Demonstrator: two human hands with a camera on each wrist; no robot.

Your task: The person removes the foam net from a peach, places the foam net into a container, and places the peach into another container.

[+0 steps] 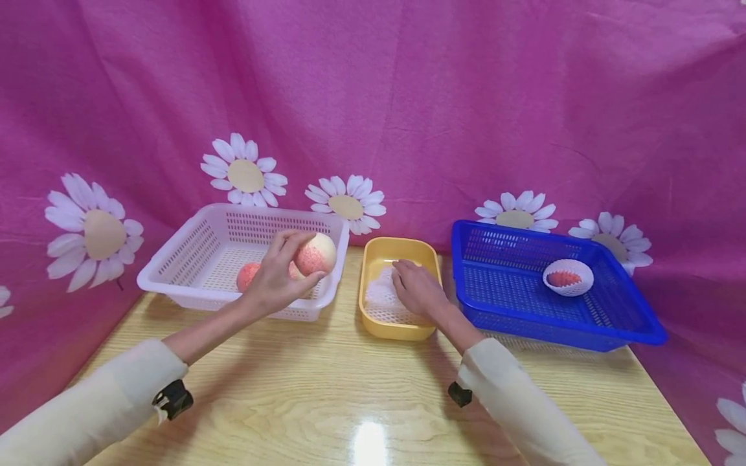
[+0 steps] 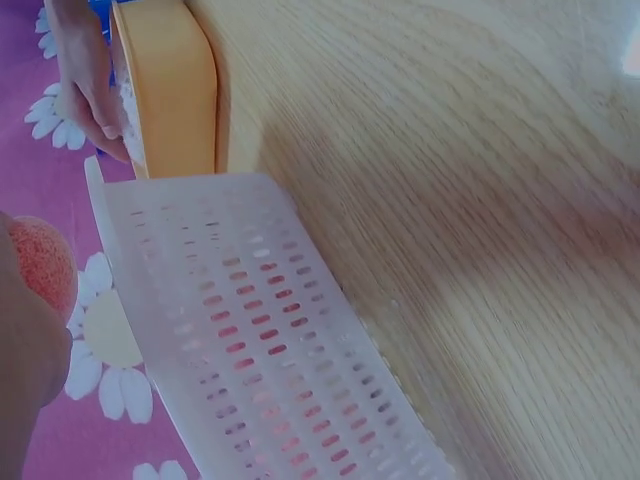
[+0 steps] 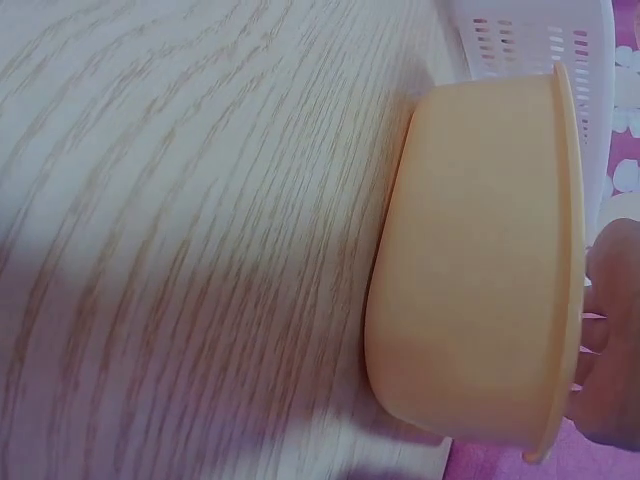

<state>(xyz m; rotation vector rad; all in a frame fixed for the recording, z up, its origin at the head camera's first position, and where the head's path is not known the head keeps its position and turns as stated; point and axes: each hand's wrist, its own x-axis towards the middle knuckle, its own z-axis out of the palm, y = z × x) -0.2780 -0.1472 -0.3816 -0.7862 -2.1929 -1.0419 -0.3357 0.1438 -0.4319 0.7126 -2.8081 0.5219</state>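
Observation:
My left hand (image 1: pixel 278 275) grips a round peach (image 1: pixel 316 253), cream on top and speckled red, above the right side of the white basket (image 1: pixel 204 294). Lower in that basket lie more peaches, one red peach (image 1: pixel 247 276) showing beside the wrist. My right hand (image 1: pixel 418 288) reaches into the yellow tub (image 1: pixel 399 331), over white foam fruit nets (image 1: pixel 381 294). Its fingertips are partly hidden, so whether they pinch a net cannot be told. In the right wrist view, the fingers (image 3: pixel 592 335) pass behind the tub's rim.
At the right stands a blue basket (image 1: pixel 484 310), holding a red peach (image 1: pixel 564 279) wrapped in a white foam net (image 1: pixel 574 289). All the containers stand on a wooden table (image 1: pixel 326 388), in front of a pink flowered cloth (image 1: pixel 431 116).

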